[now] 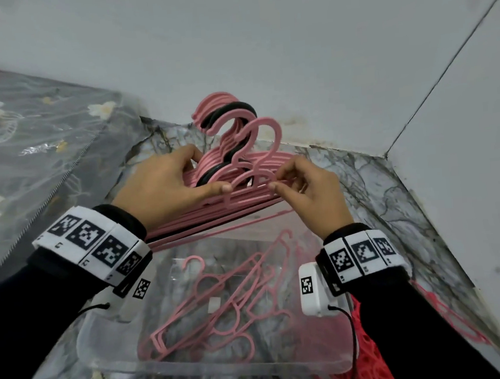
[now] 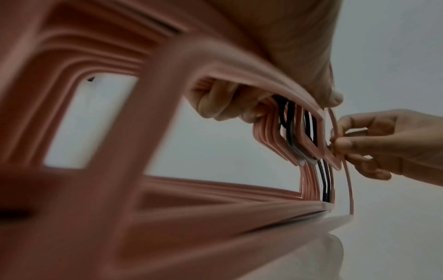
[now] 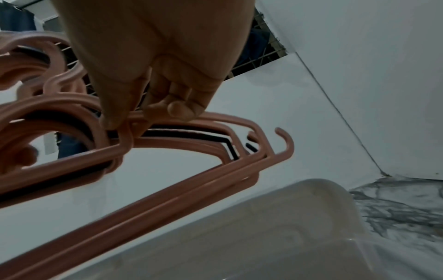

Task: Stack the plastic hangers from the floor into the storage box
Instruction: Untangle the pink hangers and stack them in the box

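1. Hangers point(image 1: 235, 172), a thick pink bundle with a few black ones among them, sit at the centre of the head view, held above the far edge of the clear storage box point(image 1: 111, 343).
2. The left hand point(image 1: 165, 187) grips the bundle near the necks, fingers curled round it, thumb across the front.
3. The right hand point(image 1: 311, 190) pinches the frontmost pink hanger point(image 1: 257, 147) between thumb and fingertips.
4. More pink hangers point(image 1: 222, 305) lie loose inside the box, lower centre.
5. A red mesh item point(image 1: 369, 356) shows at the lower right.
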